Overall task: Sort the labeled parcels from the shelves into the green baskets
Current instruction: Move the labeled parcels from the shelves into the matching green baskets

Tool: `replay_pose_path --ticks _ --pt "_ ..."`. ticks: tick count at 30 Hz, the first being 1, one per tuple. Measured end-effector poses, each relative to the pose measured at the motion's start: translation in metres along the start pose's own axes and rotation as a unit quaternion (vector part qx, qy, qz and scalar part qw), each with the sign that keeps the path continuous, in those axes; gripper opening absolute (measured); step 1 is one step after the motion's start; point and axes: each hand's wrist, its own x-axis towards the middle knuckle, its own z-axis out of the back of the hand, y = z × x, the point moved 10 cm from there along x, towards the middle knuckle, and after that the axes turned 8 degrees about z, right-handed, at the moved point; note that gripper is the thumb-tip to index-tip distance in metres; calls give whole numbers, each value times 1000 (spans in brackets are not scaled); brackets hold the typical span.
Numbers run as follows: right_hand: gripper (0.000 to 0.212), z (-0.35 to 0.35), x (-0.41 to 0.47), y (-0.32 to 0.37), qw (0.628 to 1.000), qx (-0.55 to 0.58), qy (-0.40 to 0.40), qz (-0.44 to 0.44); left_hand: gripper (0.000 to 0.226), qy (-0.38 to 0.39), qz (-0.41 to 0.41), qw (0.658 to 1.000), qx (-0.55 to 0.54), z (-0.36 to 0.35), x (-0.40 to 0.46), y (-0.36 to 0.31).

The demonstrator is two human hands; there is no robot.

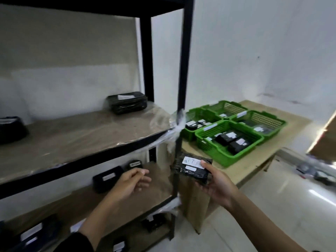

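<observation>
My right hand (pixel 217 183) holds a black wrapped parcel (pixel 190 169) with a white handwritten label, just right of the shelf's front post and short of the table. My left hand (pixel 131 180) hovers open over the lower shelf, holding nothing. Black labeled parcels lie on the shelves: one on the upper shelf (pixel 127 102), another at its left edge (pixel 11 129), and two on the lower shelf (pixel 107 179) (pixel 135 164). Several green baskets sit on the table, the nearest (pixel 205 142) and another (pixel 276 124) holding black parcels.
The black metal shelf post (pixel 181 79) stands between the shelves and the wooden table (pixel 251 160). More parcels lie on the bottom shelf (pixel 32 235). A brown panel (pixel 325 140) shows at the right edge. Pale floor lies to the lower right.
</observation>
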Motion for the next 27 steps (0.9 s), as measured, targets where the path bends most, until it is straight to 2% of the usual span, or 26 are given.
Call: replay_pose_path --ticks 6,11,19,25,27 --pt "21 127 28 83 998 -40 -49 25 20 22 -6 999 -27 -110 50 -22" --pt "20 191 56 132 993 -98 -61 26 20 11 17 998 -52 -169 77 -20" --pt "8 236 123 143 989 -130 -66 12 19 -26 45 998 -41 -214 145 -31" --pt "17 247 202 166 976 -217 -25 21 11 -64 72 991 -92 -254 254 -38" --pt "20 248 228 177 967 -253 -5 22 18 -100 71 990 -68 -272 285 -43"
